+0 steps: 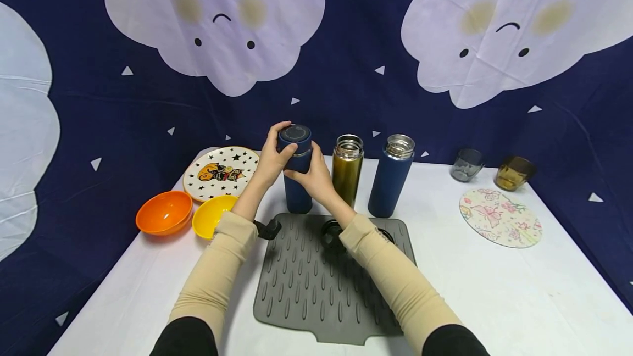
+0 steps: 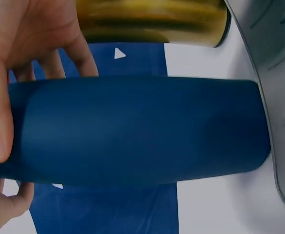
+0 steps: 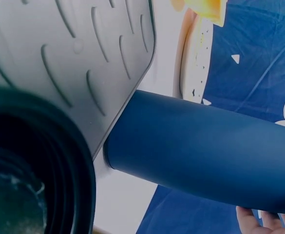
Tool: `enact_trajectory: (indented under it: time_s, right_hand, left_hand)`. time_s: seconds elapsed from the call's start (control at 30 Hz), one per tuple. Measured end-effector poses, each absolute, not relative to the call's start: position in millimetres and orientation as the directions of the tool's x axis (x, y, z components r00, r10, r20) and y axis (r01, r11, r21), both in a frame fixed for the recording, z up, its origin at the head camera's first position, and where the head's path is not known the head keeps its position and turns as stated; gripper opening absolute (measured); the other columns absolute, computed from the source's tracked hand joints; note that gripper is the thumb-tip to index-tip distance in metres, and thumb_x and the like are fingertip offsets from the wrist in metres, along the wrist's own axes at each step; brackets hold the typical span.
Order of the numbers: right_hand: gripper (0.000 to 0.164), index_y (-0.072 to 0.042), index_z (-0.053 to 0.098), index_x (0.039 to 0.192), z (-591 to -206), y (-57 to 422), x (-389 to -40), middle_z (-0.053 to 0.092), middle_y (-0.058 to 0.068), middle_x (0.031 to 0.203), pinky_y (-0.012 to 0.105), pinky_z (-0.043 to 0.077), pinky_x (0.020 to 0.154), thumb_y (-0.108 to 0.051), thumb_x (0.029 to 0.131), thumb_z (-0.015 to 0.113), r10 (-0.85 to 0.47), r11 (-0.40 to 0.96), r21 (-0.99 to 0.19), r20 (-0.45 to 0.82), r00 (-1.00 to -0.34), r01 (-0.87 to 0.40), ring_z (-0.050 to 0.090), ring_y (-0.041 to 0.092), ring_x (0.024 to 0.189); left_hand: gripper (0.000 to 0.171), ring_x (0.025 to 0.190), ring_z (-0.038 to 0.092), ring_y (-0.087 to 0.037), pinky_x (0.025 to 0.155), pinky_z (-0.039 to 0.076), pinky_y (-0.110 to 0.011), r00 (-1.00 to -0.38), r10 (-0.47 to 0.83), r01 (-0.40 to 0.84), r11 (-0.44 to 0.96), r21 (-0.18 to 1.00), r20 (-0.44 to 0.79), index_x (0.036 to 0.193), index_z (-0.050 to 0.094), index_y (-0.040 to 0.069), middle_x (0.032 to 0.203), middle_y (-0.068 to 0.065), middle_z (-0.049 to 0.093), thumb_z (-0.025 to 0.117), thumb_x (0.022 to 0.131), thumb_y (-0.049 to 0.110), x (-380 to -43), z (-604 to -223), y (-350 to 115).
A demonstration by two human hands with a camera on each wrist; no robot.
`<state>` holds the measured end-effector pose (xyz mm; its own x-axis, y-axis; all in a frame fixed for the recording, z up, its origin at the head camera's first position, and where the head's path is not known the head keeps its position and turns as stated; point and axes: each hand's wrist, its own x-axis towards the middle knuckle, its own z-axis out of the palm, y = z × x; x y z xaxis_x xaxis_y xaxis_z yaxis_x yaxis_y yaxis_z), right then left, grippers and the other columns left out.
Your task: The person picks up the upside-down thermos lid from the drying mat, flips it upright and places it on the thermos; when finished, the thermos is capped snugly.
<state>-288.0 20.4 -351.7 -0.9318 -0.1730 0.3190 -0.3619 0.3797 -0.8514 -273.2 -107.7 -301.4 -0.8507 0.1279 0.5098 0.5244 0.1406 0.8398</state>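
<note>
Both hands hold the lidded blue bottle [image 1: 299, 196], one above the other.
From my distant seat I see the left hand [image 1: 271, 156] bent around the lid [image 1: 295, 134], and the right hand [image 1: 315, 178] curved around the upper body, thumb across its front. Each opens only as wide as the bottle, which stands upright on the worktop [image 1: 494, 301], between gold bottle [image 1: 347, 173] and plate [image 1: 222, 174].

The tall navy bottle [image 1: 298, 195], a smooth matte cylinder, stands upright on the desk [image 1: 524, 290] at about twelve o'clock from the person. A navy lid [image 1: 295, 135] with a dark, round top sits over its mouth; how tightly cannot be told. The wall is one even blue down to the base.
</note>
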Motion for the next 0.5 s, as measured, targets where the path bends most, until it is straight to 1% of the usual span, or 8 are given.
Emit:
enact_trajectory:
  time_s: [0.07, 0.1, 0.13, 0.17, 0.23, 0.33, 0.4, 0.5]
  right_hand:
    - [0.092, -0.004, 0.015, 0.146, -352, 21, -288, 0.027, 0.017, 0.146, 0.042, 0.032, 0.104, -0.027, 0.078, 0.074, -0.174, 0.385, -0.848, 0.320, -0.931, -0.363, 0.035, 0.028, 0.130]
    - [0.093, -0.004, 0.014, 0.146, -352, 21, -288, 0.026, 0.017, 0.146, 0.042, 0.031, 0.105, -0.027, 0.079, 0.074, -0.176, 0.389, -0.847, 0.319, -0.931, -0.364, 0.033, 0.028, 0.132]
    - [0.093, -0.004, 0.014, 0.146, -353, 21, -288, 0.026, 0.017, 0.146, 0.042, 0.031, 0.105, -0.027, 0.079, 0.074, -0.176, 0.390, -0.846, 0.319, -0.931, -0.364, 0.032, 0.028, 0.132]
    - [0.092, -0.004, 0.014, 0.146, -353, 21, -288, 0.026, 0.017, 0.146, 0.042, 0.031, 0.105, -0.027, 0.079, 0.074, -0.177, 0.390, -0.845, 0.320, -0.931, -0.365, 0.032, 0.028, 0.132]
    - [0.093, -0.004, 0.015, 0.145, -353, 20, -288, 0.028, 0.017, 0.145, 0.042, 0.032, 0.104, -0.027, 0.078, 0.074, -0.177, 0.390, -0.844, 0.322, -0.930, -0.367, 0.035, 0.028, 0.130]
    - [0.092, -0.005, 0.015, 0.145, -353, 20, -288, 0.030, 0.017, 0.144, 0.041, 0.034, 0.103, -0.026, 0.078, 0.075, -0.176, 0.383, -0.847, 0.326, -0.929, -0.370, 0.039, 0.028, 0.127]
    - [0.092, -0.005, 0.015, 0.145, -353, 20, -288, 0.030, 0.017, 0.144, 0.041, 0.034, 0.103, -0.026, 0.078, 0.075, -0.175, 0.381, -0.847, 0.326, -0.929, -0.369, 0.039, 0.029, 0.127]
    - [0.092, -0.004, 0.015, 0.145, -353, 20, -288, 0.028, 0.017, 0.145, 0.042, 0.032, 0.104, -0.026, 0.078, 0.074, -0.173, 0.386, -0.847, 0.324, -0.930, -0.366, 0.035, 0.029, 0.130]
  left_hand:
    - [0.075, 0.108, 0.041, -0.030, 0.091, 0.037, -0.040, -0.866, 0.099, 0.499, 0.177, 0.848, 0.489, 0.137, 0.035, -0.001, 0.132, -0.024, 0.032, 0.069, 0.080, 0.035, -273, -302, -105]
    - [0.072, 0.107, 0.040, -0.029, 0.091, 0.037, -0.039, -0.870, 0.085, 0.493, 0.187, 0.850, 0.486, 0.137, 0.034, 0.000, 0.131, -0.023, 0.031, 0.069, 0.080, 0.024, -273, -302, -105]
    - [0.071, 0.107, 0.039, -0.028, 0.092, 0.036, -0.038, -0.871, 0.072, 0.490, 0.193, 0.850, 0.485, 0.138, 0.032, 0.001, 0.130, -0.023, 0.030, 0.068, 0.079, 0.014, -273, -303, -104]
    - [0.072, 0.107, 0.040, -0.028, 0.092, 0.036, -0.038, -0.872, 0.061, 0.487, 0.192, 0.852, 0.485, 0.140, 0.030, 0.003, 0.129, -0.022, 0.030, 0.068, 0.078, 0.011, -274, -303, -103]
    - [0.075, 0.109, 0.042, -0.031, 0.093, 0.037, -0.039, -0.863, 0.049, 0.503, 0.154, 0.850, 0.502, 0.140, 0.025, 0.002, 0.128, -0.025, 0.035, 0.067, 0.079, 0.010, -275, -306, -104]
    - [0.077, 0.112, 0.045, -0.033, 0.096, 0.037, -0.041, -0.849, 0.053, 0.528, 0.051, 0.848, 0.526, 0.141, 0.020, 0.002, 0.128, -0.027, 0.042, 0.062, 0.077, 0.009, -284, -316, -107]
    - [0.078, 0.113, 0.046, -0.031, 0.096, 0.037, -0.039, -0.849, 0.052, 0.528, 0.027, 0.849, 0.527, 0.141, 0.018, 0.004, 0.132, -0.024, 0.041, 0.063, 0.077, 0.009, -290, -321, -108]
    - [0.081, 0.108, 0.046, -0.025, 0.092, 0.040, -0.034, -0.849, 0.025, 0.528, 0.086, 0.845, 0.528, 0.141, 0.021, 0.010, 0.131, -0.017, 0.033, 0.070, 0.077, 0.010, -296, -327, -107]
